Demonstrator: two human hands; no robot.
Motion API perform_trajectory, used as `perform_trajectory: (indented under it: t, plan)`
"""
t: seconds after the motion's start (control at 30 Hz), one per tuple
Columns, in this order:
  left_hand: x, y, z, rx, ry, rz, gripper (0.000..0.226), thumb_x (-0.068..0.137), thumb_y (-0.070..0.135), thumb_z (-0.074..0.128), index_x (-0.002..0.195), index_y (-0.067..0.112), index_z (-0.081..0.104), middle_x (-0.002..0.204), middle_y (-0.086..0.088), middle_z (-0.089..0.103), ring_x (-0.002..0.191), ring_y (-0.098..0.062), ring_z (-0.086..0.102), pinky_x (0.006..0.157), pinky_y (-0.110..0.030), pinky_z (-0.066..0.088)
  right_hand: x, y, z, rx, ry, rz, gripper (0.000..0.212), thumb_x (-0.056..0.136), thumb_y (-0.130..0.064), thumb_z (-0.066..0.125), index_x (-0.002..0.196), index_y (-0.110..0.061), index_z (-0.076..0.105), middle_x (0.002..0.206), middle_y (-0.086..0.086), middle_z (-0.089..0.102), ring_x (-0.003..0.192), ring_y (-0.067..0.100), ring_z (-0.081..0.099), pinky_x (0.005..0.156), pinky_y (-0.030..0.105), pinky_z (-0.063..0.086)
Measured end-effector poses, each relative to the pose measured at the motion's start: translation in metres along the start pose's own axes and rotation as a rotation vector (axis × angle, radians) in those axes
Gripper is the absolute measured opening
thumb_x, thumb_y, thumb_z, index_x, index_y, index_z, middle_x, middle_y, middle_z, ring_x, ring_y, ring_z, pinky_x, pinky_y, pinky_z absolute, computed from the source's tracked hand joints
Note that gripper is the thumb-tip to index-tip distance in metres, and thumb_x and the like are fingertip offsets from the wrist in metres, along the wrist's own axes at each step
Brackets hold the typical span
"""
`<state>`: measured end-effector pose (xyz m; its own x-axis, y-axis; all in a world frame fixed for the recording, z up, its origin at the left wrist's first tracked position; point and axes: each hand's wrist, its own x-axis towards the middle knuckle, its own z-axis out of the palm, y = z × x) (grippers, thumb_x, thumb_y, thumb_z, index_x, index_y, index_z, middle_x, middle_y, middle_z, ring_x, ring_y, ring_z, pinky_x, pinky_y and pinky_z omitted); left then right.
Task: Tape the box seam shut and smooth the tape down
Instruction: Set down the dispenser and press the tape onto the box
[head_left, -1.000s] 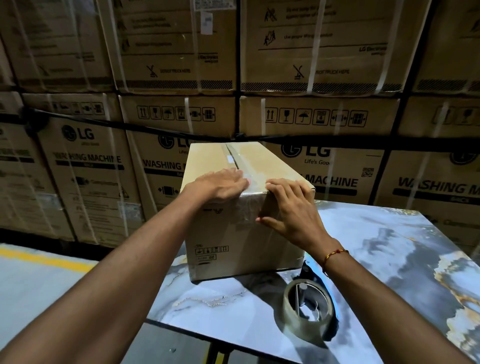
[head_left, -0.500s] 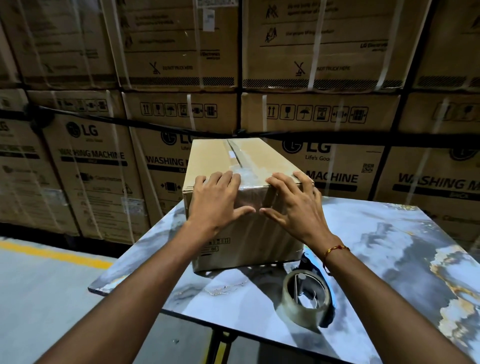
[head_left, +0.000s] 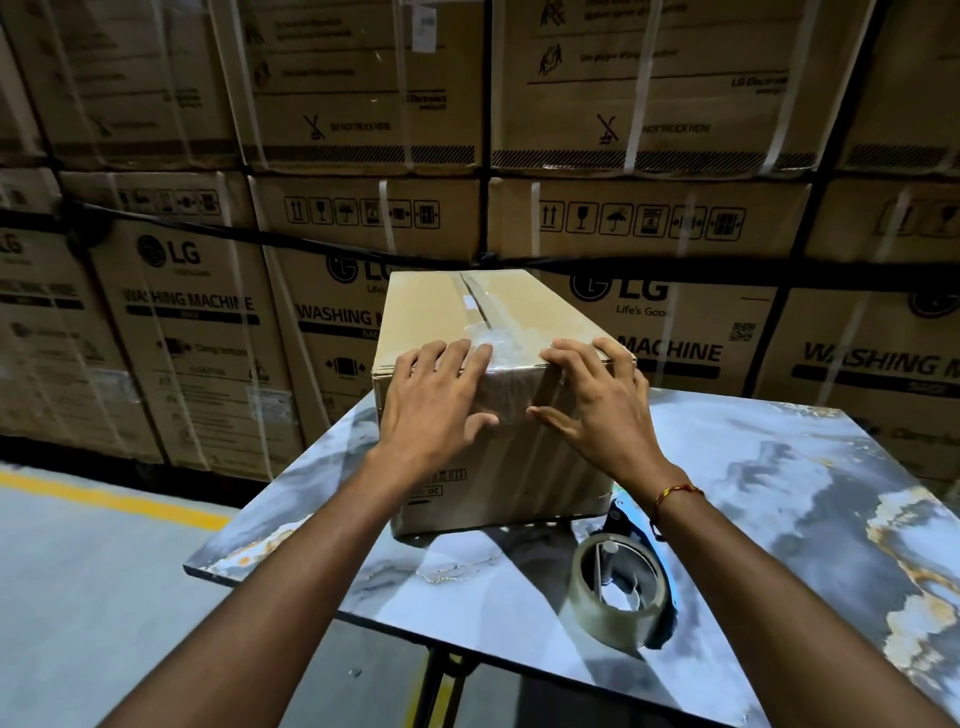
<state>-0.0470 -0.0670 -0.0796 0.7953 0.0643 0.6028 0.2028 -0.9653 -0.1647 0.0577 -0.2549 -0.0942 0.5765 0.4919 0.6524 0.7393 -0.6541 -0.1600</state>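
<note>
I see the box (head_left: 498, 364) standing on the marbled table (head_left: 779, 493), its long side running away from me, its near end facing me. A strip of clear tape (head_left: 480, 317) runs along the seam on top and folds over the near edge onto the front face, where it looks wrinkled and shiny.

My left hand (head_left: 434, 410) lies flat over the near top edge, left of the tape, fingers spread and stretched out, tips on the top panel, thumb pressed against the front face. My right hand (head_left: 597, 405) mirrors it on the right side: fingers splayed and bent over the edge, thumb pointing inward along the front. Neither hand grips anything; both are open and pressing on cardboard. The two thumbs point toward each other across the taped part of the front and stay apart.

A red thread bracelet (head_left: 678, 493) sits on my right wrist. The tape roll (head_left: 618, 592), mounted in its dispenser, rests on the table near the box's right front corner, under my right forearm. Behind the table rise stacked cartons (head_left: 675, 208) printed with washing machine labels
</note>
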Motion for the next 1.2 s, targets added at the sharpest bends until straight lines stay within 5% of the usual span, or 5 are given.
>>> perform_trajectory:
  t: [0.2,0.4,0.8,0.97,1.2]
  plan:
    - [0.003,-0.007,-0.001,-0.086,-0.052,-0.004,0.065,0.094,0.049,0.053,0.151,0.031,0.029,0.157,0.002,0.039,0.142,-0.024,0.032,0.111,-0.041,0.026,0.001,0.008,-0.004,0.057,-0.031,-0.029,0.056,0.089,-0.038,0.069,0.14,-0.037,0.047,0.152,-0.014,0.044,0.143,0.027,0.028,0.107,0.055,0.036]
    - [0.003,-0.012,-0.001,-0.16,-0.05,-0.017,0.056,0.098,0.053,0.04,0.151,0.037,0.031,0.156,0.006,0.041,0.141,-0.021,0.034,0.11,-0.042,0.028,0.005,0.002,-0.005,0.068,0.02,0.022,0.053,0.083,-0.067,0.059,0.127,-0.039,0.055,0.141,-0.016,0.051,0.133,0.024,0.034,0.095,0.047,0.041]
    - [0.005,-0.01,-0.002,-0.178,-0.014,-0.048,0.046,0.102,0.048,0.035,0.147,0.042,0.04,0.149,0.01,0.05,0.135,-0.018,0.042,0.103,-0.039,0.034,0.014,0.001,-0.009,0.19,0.016,0.06,0.032,0.09,-0.05,0.064,0.119,-0.036,0.063,0.128,-0.018,0.06,0.122,0.022,0.038,0.085,0.046,0.047]
    - [0.008,-0.017,-0.008,-0.232,-0.056,-0.034,0.044,0.103,0.045,0.033,0.147,0.045,0.04,0.151,0.012,0.049,0.136,-0.017,0.04,0.1,-0.038,0.032,0.017,-0.006,-0.012,0.187,0.026,0.1,0.05,0.079,-0.075,0.049,0.105,-0.035,0.065,0.117,-0.017,0.061,0.115,0.02,0.04,0.075,0.037,0.041]
    - [0.012,-0.007,-0.007,-0.298,0.03,-0.156,0.041,0.1,0.052,0.038,0.134,0.041,0.059,0.139,0.013,0.061,0.13,-0.014,0.049,0.095,-0.035,0.034,0.025,-0.015,-0.012,0.188,0.007,0.183,0.034,0.084,-0.064,0.06,0.096,-0.032,0.063,0.11,-0.013,0.058,0.114,0.022,0.04,0.085,0.048,0.046]
